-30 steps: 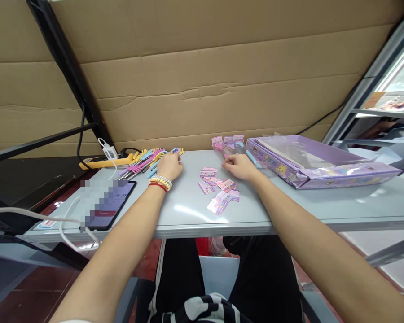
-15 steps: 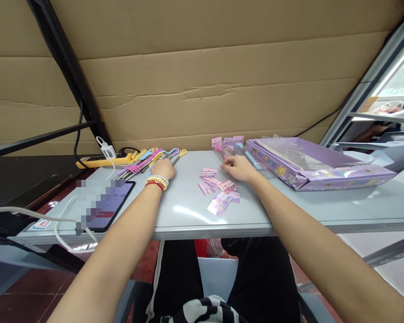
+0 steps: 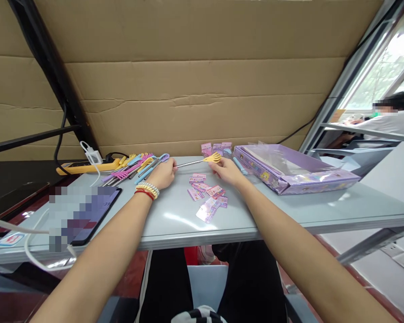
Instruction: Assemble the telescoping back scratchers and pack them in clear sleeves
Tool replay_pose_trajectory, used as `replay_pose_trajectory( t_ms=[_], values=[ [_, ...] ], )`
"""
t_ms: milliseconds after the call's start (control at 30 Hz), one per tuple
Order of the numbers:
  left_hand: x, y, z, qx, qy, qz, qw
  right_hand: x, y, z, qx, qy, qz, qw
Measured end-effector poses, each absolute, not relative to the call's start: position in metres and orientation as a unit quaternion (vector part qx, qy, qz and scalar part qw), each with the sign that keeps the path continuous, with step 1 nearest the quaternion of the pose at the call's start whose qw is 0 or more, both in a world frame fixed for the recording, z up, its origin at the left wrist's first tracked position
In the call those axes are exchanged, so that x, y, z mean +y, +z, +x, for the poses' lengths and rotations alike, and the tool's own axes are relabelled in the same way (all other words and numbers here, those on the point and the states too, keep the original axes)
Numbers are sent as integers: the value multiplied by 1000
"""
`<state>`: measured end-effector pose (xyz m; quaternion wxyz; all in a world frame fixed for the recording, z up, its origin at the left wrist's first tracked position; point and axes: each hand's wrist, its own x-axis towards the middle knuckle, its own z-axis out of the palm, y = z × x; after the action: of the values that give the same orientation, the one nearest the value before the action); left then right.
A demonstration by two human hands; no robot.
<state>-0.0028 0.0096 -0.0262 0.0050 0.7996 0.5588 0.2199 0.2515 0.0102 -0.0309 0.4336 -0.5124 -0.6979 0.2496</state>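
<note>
My left hand (image 3: pixel 164 173) is closed round the metal handle of a yellow hand-shaped scratcher (image 3: pixel 202 160), which it holds level above the grey table (image 3: pixel 289 208). My right hand (image 3: pixel 226 171) pinches the yellow claw end of that same scratcher. Left of my left hand lies a pile of more scratchers (image 3: pixel 134 167) in pink, blue and yellow. Several small pink and purple cards (image 3: pixel 207 194) are scattered on the table just below the two hands. My left wrist carries bead and cord bracelets (image 3: pixel 147 190).
A purple printed box (image 3: pixel 289 168) with a clear lid lies to the right. A tablet (image 3: pixel 77 215) and white cables sit at the left, a yellow power strip (image 3: pixel 87 167) behind. Cardboard walls the back. Another person sits far right.
My left hand has drawn one yellow scratcher out of the pile and swung it right. My right hand has met its claw end. The camera has shifted right.
</note>
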Motion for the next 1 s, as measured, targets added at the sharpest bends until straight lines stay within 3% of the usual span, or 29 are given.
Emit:
replay_pose_trajectory(
  t_ms=[100, 233, 567, 767, 1000],
  values=[
    [4, -22, 5, 517, 256, 817, -11, 13, -29, 254, -617, 366, -461, 522],
    [-4, -16, 11, 499, 258, 826, -55, 9, -24, 254, -584, 437, -418, 541],
    [-19, -13, 39, 506, 216, 810, -205, 4, -27, 235, -591, 461, -337, 570],
    [-18, -12, 38, 481, 293, 782, -269, 6, -28, 234, -609, 497, -303, 540],
    [0, -6, 0, 516, 358, 728, -276, 9, -6, 261, -493, 419, -328, 688]
  ],
)
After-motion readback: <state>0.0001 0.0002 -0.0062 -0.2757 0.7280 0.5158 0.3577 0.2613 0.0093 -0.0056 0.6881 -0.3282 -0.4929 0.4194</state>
